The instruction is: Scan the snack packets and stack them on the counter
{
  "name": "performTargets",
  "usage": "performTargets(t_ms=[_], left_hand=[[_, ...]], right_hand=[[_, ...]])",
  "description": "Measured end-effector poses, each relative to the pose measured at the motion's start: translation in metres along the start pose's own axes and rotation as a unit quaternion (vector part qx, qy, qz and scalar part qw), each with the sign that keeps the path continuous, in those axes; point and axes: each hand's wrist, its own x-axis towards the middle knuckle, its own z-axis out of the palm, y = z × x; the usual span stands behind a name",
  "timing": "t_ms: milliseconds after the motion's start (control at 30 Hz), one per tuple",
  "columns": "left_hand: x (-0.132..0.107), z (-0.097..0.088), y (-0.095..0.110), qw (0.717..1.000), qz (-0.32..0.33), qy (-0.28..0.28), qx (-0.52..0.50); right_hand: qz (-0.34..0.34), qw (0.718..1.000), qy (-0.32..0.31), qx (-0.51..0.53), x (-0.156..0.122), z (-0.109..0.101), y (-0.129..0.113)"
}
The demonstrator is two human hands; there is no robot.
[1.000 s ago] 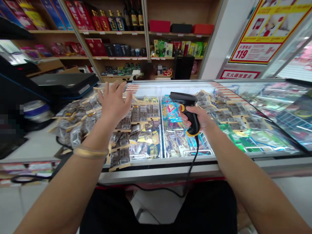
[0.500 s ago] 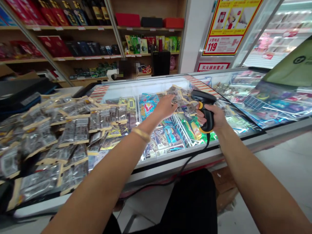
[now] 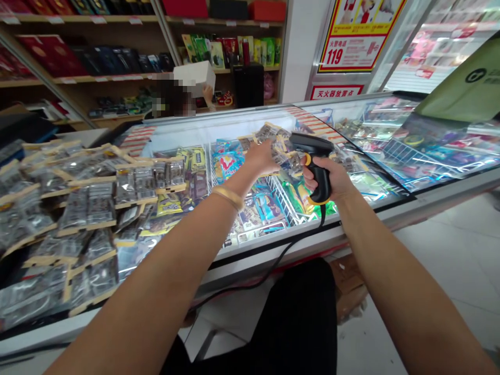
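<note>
My right hand (image 3: 330, 179) is wrapped round the grip of a black and yellow barcode scanner (image 3: 312, 156), its cable hanging down past the freezer's front edge. My left hand (image 3: 261, 156), a gold bangle on the wrist, reaches onto a pile of clear snack packets with tan card edges (image 3: 279, 143) lying on the freezer's glass lid, just left of the scanner's head. Its fingers rest on or curl over a packet; the grip itself is hidden.
A glass-topped chest freezer (image 3: 250, 245) with packaged goods spans the front. Several more packets (image 3: 89, 208) cover its left part. Shelves of boxes and bottles stand behind, where another person holds a white box (image 3: 195, 78). A green bag (image 3: 464, 88) lies at the right.
My left hand swung from the packets on the left across to the pile beside the scanner. My view turned right and the scanner shifted slightly with it.
</note>
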Motion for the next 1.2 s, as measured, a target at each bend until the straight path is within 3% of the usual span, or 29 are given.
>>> performTargets(t_ms=[133,233,367,433,533,633,733,867,1200], left_hand=[[-0.01,-0.017,-0.013,0.998,-0.015,-0.002,-0.057],[-0.033,-0.031,-0.042,0.978,-0.041,0.037,-0.204],[-0.078,-0.058,-0.092,0.882,-0.118,0.093,-0.448],[-0.099,-0.071,-0.115,0.838,-0.145,0.13,-0.51],[-0.122,-0.086,-0.142,0.806,-0.164,0.173,-0.542],[-0.134,-0.088,-0.158,0.793,-0.176,0.188,-0.552],[-0.137,-0.083,-0.164,0.78,-0.194,0.19,-0.564],[-0.136,-0.078,-0.163,0.785,-0.185,0.191,-0.56],[-0.136,-0.076,-0.16,0.818,-0.199,0.172,-0.511]], right_hand=[[0.004,1.0,0.008,-0.019,-0.001,0.001,-0.001],[0.016,1.0,0.0,-0.027,-0.002,0.003,-0.001],[0.027,0.999,-0.025,-0.03,0.008,0.021,0.001],[0.037,0.997,-0.053,-0.032,0.018,0.04,0.002],[0.052,0.991,-0.115,-0.038,0.038,0.079,0.007],[0.066,0.982,-0.172,-0.043,0.052,0.117,0.016],[0.078,0.975,-0.202,-0.047,0.056,0.136,0.028],[0.106,0.971,-0.204,-0.065,0.048,0.133,0.038],[0.144,0.96,-0.216,-0.105,0.044,0.124,0.037]])
